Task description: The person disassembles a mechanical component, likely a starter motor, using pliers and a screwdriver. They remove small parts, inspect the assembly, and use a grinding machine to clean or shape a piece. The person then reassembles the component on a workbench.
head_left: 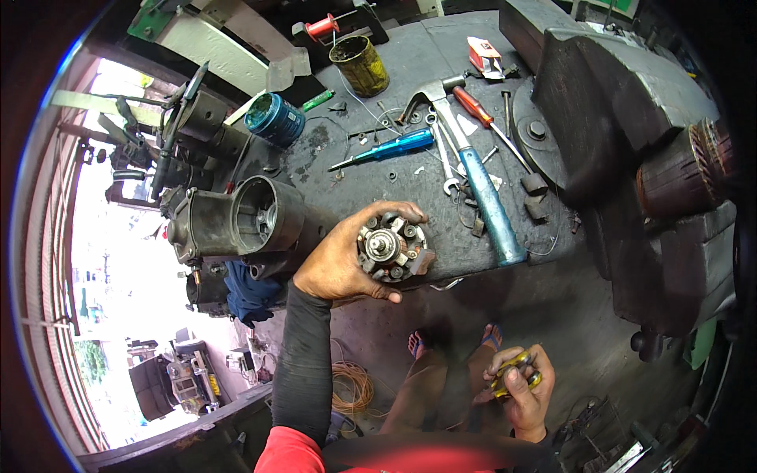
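Note:
My left hand (335, 262) is wrapped round a round motor brush holder (383, 246) at the bench's near edge. Its face points up, showing a shaft end in the middle with springs and brushes around it. Lower right, in front of my legs, my right hand (533, 398) grips pliers with yellow handles (522, 372), apart from the motor part. Their jaws are hard to make out. Left of my left hand lies a grey metal starter housing (272, 214) with its round opening showing.
On the dark bench (339, 183) lie a claw hammer (482, 193), a blue screwdriver (390, 150), a red screwdriver (477, 109) and a wrench (445, 162). Behind stand a blue tub (276, 122) and a yellow can (363, 67). A large dark machine (607, 118) borders the right.

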Demonstrator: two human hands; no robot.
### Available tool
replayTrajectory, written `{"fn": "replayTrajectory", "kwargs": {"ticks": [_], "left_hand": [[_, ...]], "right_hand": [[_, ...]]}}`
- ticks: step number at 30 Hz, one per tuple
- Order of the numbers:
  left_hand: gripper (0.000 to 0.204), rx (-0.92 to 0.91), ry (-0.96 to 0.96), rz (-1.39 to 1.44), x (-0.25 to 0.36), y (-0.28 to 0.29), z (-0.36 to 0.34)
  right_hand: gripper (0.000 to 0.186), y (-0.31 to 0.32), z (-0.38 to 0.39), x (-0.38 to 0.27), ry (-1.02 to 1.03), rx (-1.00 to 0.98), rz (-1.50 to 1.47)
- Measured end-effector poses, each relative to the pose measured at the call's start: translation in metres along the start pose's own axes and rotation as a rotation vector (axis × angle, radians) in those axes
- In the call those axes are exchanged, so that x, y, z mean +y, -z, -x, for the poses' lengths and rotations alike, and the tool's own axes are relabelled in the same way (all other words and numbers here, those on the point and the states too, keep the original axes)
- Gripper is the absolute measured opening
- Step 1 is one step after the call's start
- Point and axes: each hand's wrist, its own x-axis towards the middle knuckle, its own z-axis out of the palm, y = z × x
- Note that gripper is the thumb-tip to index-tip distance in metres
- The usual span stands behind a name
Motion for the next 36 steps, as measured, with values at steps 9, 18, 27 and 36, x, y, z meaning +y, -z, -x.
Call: {"fn": "replayTrajectory", "kwargs": {"ticks": [9,18,27,36], "left_hand": [[0.111,0.603,0.043,-0.096,-0.002,-0.073,0.017],[0.105,-0.067,0.048,-0.036,0.003,0.018,0.005],[0.070,0.487,-0.212,0.407,0.035,-0.153,0.130],[0.021,0.724,-0.072,0.558,0.039,-0.132,0.132]], "right_hand": [[0.036,-0.021,-0.002,0.005,0.019,-0.038,-0.098],[0.040,-0.064,0.000,-0.012,-0.019,-0.104,-0.110],[0.062,-0.138,-0.001,-0.013,-0.017,-0.107,-0.144],[0.043,-0.112,-0.036,-0.071,0.362,-0.568,0.742]]}}
